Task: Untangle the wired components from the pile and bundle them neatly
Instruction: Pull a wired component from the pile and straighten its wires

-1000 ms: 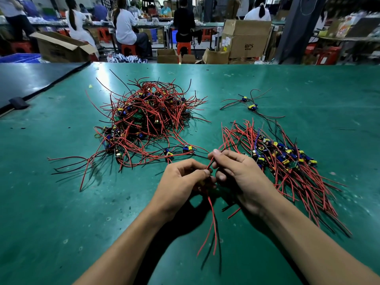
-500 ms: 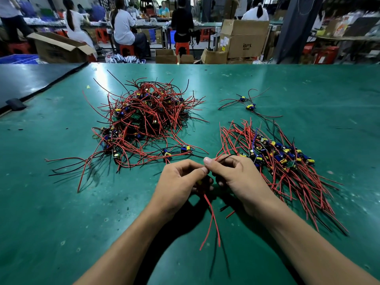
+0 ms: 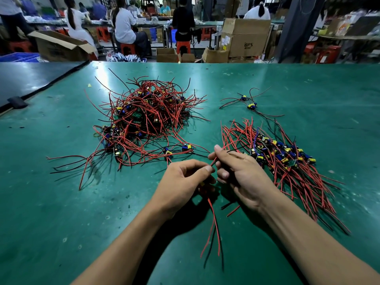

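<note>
- Head view, hands: I read the left hand (image 3: 181, 182) and the right hand (image 3: 244, 177) meeting low over the bench (image 3: 61, 202), near its front middle, with the thumbs almost touching.
- Head view, grip: the left fingers (image 3: 205, 169) are curled, thumb and forefinger pinching a red lead of the held component (image 3: 213, 223). The right fingers (image 3: 221, 150) pinch the same lead just beyond, tips pointing away from me.
- Head view, axis: the held component's long axis runs near to far. Its free red and black leads trail from under the left palm toward me. A small yellow part shows under the left fingers; the rest of the body is hidden.
- Head view, key relation: the sorted bundle (image 3: 287, 167) lies just beside the right hand, on its right. The bundle's axis slants from far-left to near-right. The right hand is the nearer one, so I judge the coming move to be a short carry rightward, turning the leads to match that slant.
- Head view, hazard: the tangled pile (image 3: 148, 120) lies beyond and left of the left hand, with its nearest leads just past the knuckles. I judge a snag possible there.
- Head view, strays: two loose components (image 3: 249, 104) lie beyond the bundle.
- Head view, surface: a scuffed, speckled green mat; a darker bench (image 3: 30, 79) adjoins at left.
- Head view, room: a workshop with seated persons at far benches, cardboard boxes (image 3: 244, 38) and red stools.
</note>
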`<action>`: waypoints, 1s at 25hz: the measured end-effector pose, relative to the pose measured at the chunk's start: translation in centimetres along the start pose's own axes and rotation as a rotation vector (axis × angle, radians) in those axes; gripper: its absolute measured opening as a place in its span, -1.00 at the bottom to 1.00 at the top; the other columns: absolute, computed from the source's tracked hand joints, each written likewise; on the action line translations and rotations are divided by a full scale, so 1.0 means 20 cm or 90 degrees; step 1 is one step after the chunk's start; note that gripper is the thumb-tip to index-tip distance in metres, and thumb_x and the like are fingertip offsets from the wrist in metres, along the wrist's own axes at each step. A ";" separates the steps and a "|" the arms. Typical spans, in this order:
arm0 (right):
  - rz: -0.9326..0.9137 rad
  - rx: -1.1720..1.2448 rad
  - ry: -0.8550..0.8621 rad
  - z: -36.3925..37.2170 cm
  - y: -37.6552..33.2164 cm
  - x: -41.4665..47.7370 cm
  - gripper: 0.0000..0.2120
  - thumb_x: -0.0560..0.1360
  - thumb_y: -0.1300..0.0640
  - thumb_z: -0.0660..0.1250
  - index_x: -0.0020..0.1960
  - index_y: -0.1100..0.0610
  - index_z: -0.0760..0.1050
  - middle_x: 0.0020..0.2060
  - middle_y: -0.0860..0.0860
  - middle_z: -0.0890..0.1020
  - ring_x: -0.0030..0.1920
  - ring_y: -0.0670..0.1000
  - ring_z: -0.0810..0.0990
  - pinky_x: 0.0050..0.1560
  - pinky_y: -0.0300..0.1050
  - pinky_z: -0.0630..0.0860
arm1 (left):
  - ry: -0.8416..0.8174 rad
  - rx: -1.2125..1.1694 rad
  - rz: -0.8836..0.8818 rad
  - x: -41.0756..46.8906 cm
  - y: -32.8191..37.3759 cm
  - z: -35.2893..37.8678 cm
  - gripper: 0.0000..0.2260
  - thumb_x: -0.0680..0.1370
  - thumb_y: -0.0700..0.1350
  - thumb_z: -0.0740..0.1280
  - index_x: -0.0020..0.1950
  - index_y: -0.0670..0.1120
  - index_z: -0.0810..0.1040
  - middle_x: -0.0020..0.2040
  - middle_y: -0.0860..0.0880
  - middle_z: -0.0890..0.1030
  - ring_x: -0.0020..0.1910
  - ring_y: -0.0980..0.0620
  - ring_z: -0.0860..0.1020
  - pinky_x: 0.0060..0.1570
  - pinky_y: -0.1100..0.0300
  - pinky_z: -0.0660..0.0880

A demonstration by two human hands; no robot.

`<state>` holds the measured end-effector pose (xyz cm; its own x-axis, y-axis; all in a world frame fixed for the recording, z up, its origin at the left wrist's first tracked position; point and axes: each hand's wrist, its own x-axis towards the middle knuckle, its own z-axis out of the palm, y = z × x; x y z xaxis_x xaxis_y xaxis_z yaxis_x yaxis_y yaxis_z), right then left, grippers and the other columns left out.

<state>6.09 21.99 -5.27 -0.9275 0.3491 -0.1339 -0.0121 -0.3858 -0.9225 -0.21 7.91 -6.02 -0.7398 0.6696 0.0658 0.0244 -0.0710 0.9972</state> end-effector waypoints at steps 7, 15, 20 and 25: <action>0.037 -0.030 -0.055 0.01 0.01 -0.02 -0.77 0.34 0.05 0.53 -0.07 0.15 0.70 -0.44 0.00 0.55 -0.57 -0.11 0.37 -0.55 -0.31 0.35 | 0.004 -0.056 -0.026 0.00 0.01 -0.02 -0.86 0.58 -0.25 0.30 -0.09 -0.32 0.58 -0.37 -0.14 0.59 -0.53 -0.04 0.50 -0.48 0.20 0.48; 0.000 0.056 0.013 -0.02 -0.02 0.02 -0.77 0.34 -0.01 0.50 -0.21 0.16 0.69 -0.40 -0.03 0.49 -0.55 -0.13 0.36 -0.53 -0.32 0.32 | -0.019 -0.107 -0.065 0.01 0.02 -0.02 -0.85 0.54 -0.20 0.35 -0.17 -0.22 0.64 -0.39 -0.12 0.55 -0.53 -0.02 0.42 -0.49 0.26 0.40; 0.054 0.153 0.014 0.00 -0.05 0.02 -0.69 0.41 -0.07 0.38 -0.32 0.15 0.69 -0.42 -0.02 0.45 -0.57 -0.14 0.31 -0.55 -0.31 0.29 | -0.029 -0.098 -0.059 0.01 0.02 -0.02 -0.85 0.54 -0.19 0.35 -0.18 -0.22 0.65 -0.38 -0.14 0.55 -0.52 0.00 0.44 -0.48 0.26 0.42; 0.111 0.209 -0.019 0.00 -0.05 0.01 -0.67 0.42 -0.07 0.38 -0.31 0.17 0.67 -0.42 -0.02 0.42 -0.59 -0.15 0.28 -0.59 -0.32 0.28 | -0.030 -0.060 -0.052 0.00 0.02 -0.02 -0.86 0.56 -0.20 0.34 -0.12 -0.22 0.64 -0.37 -0.12 0.56 -0.51 -0.02 0.46 -0.47 0.24 0.43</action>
<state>5.93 22.50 -4.48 -0.9368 0.2307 -0.2631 0.0318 -0.6925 -0.7207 -0.51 7.55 -5.62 -0.7047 0.7094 -0.0117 -0.0997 -0.0827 0.9916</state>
